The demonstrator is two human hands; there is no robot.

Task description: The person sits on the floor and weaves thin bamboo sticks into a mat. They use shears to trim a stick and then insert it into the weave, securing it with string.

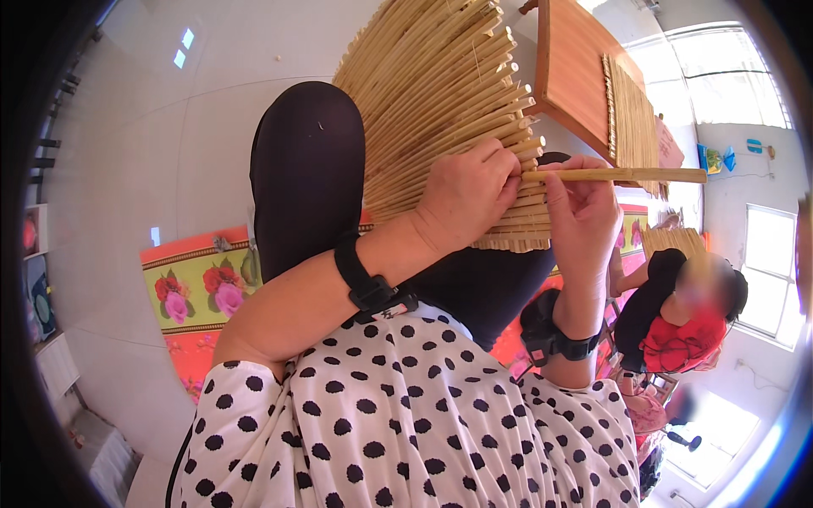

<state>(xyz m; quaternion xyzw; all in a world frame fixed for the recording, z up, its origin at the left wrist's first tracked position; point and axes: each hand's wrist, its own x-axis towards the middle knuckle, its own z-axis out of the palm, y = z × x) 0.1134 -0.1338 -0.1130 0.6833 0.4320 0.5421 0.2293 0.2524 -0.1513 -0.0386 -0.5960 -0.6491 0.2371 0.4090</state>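
A mat of pale yellow reed stalks (423,110), laid side by side, spreads across my lap and past my knees. Its cut stalk ends form an uneven right edge. Close to that edge, my left hand (476,188) is closed, with thumb and forefinger pinched together; what lies between them is hidden. My right hand (586,201) grips a single reed stalk (656,175) between thumb and fingers. This stalk points out to the right, and its left end reaches the fingertips of my left hand.
Beyond the mat stands a brown wooden table (584,68) with another reed mat (631,110) on it. Flowered red and green cloth (199,292) lies below my legs. At the right sits a person in black and red (677,326), with more reeds (673,243) alongside.
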